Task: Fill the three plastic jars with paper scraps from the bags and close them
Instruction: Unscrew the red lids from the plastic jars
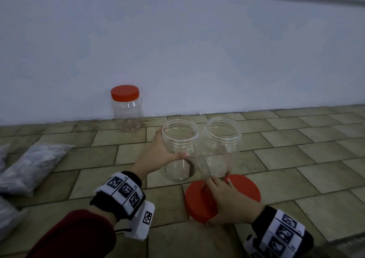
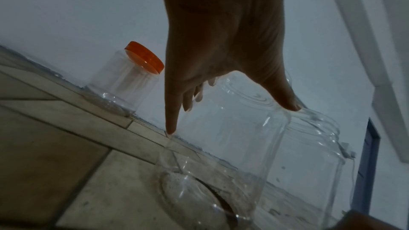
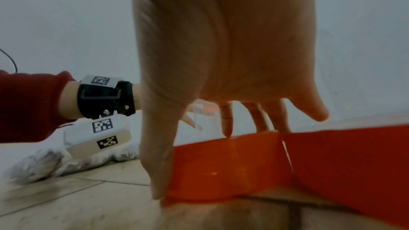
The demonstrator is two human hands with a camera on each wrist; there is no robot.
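Two clear plastic jars stand open and empty, side by side on the tiled floor. My left hand grips the left jar around its middle, thumb in front and fingers behind. The right jar touches it. Just in front lie two red lids. My right hand spans the nearer lid, thumb at its near edge and fingertips at the far edge. The other lid lies beside it. A third jar stands empty against the wall with its red lid on.
Clear bags of grey-white paper scraps lie on the floor at the left, one also at the bottom left corner. A pale wall runs close behind the jars. The tiled floor extends to the right.
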